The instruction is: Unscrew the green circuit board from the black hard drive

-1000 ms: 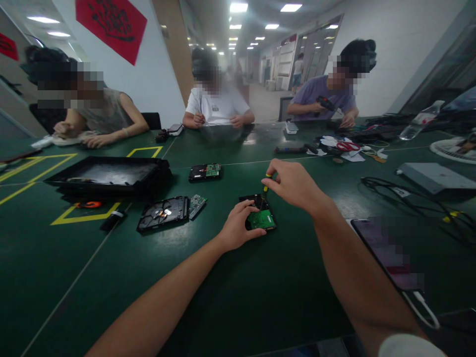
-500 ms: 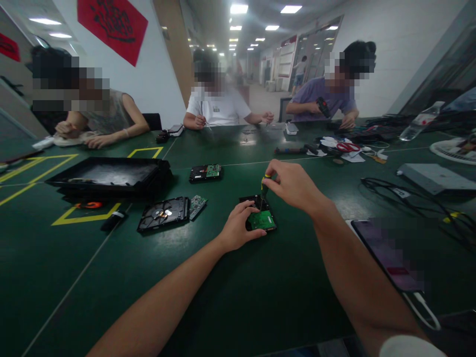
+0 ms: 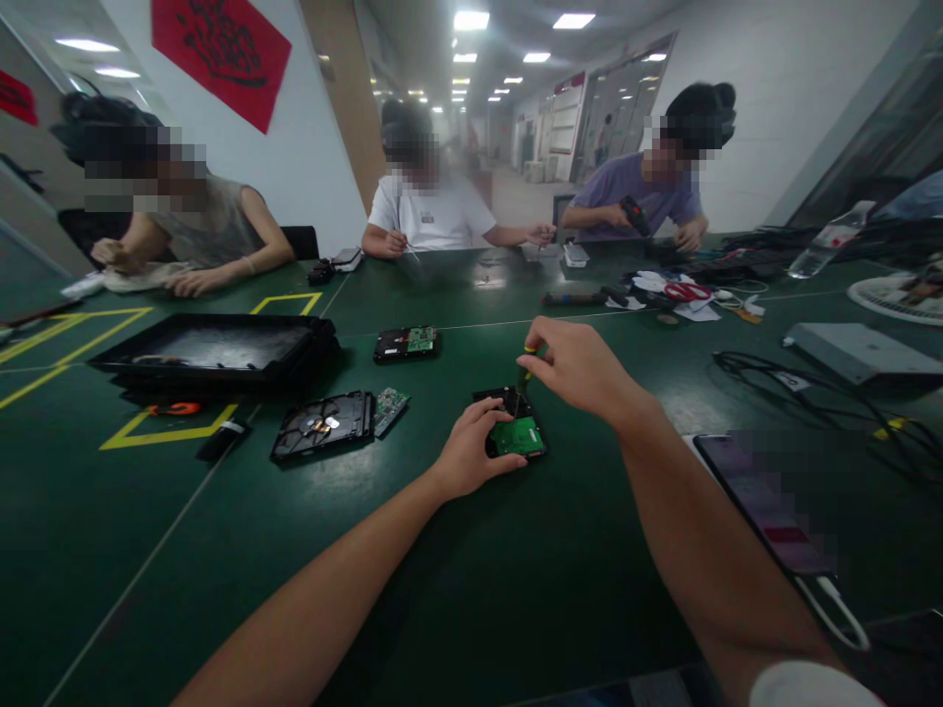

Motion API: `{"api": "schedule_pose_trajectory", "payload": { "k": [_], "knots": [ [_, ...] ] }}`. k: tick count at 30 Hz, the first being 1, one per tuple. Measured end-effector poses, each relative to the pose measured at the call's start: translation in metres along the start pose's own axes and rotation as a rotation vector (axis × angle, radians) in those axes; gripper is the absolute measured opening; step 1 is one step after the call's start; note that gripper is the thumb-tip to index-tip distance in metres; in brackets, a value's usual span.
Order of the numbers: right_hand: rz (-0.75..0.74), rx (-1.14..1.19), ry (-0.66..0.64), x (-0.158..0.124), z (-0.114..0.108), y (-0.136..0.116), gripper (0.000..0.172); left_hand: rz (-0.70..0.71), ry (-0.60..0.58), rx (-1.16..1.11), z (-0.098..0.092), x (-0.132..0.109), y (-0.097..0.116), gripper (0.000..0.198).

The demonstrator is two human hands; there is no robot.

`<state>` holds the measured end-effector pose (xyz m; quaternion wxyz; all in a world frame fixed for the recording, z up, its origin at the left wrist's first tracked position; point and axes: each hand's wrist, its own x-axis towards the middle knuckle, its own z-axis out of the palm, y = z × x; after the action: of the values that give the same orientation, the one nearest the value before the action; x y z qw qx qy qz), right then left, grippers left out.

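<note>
A black hard drive with a green circuit board (image 3: 522,436) lies on the table in front of me. My left hand (image 3: 471,450) grips it from the left, thumb along the near edge and fingers over its top. Pinched in my right hand (image 3: 579,365) is a small screwdriver (image 3: 523,377) with a dark and yellow handle. It stands nearly upright, its shaft pointing down at the drive; the exact contact of the tip is too small to make out. To the left lie another hard drive (image 3: 322,426) and a loose circuit board (image 3: 390,408).
A third hard drive (image 3: 407,343) lies farther back. Black panels (image 3: 210,349) are stacked at left, near an orange-handled tool (image 3: 174,408). A phone (image 3: 762,506), black cables (image 3: 766,378) and a grey metal box (image 3: 865,352) are at right. Three people sit across the table.
Both my hands, the screwdriver and the drive keep nearly the same places. The view has shifted very slightly.
</note>
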<state>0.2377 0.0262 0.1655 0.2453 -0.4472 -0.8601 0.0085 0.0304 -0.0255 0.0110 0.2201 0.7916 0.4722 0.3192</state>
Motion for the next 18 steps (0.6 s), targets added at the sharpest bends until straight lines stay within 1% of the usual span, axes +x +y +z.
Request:
{"api": "schedule_pose_trajectory", "payload": {
  "k": [7, 13, 18],
  "knots": [
    [-0.041, -0.009, -0.007, -0.0002, -0.0011, 0.0, 0.007, -0.002, 0.0, -0.012, 0.001, 0.0001, -0.0011, 0.063],
    [0.017, 0.013, -0.02, -0.0006, -0.0024, -0.0012, 0.009, 0.0, -0.007, -0.007, 0.0001, 0.0002, -0.0008, 0.063],
    [-0.031, 0.01, -0.013, -0.0003, -0.0026, -0.0003, 0.007, -0.009, -0.014, -0.009, -0.0008, 0.0002, 0.0001, 0.062]
  ]
}}
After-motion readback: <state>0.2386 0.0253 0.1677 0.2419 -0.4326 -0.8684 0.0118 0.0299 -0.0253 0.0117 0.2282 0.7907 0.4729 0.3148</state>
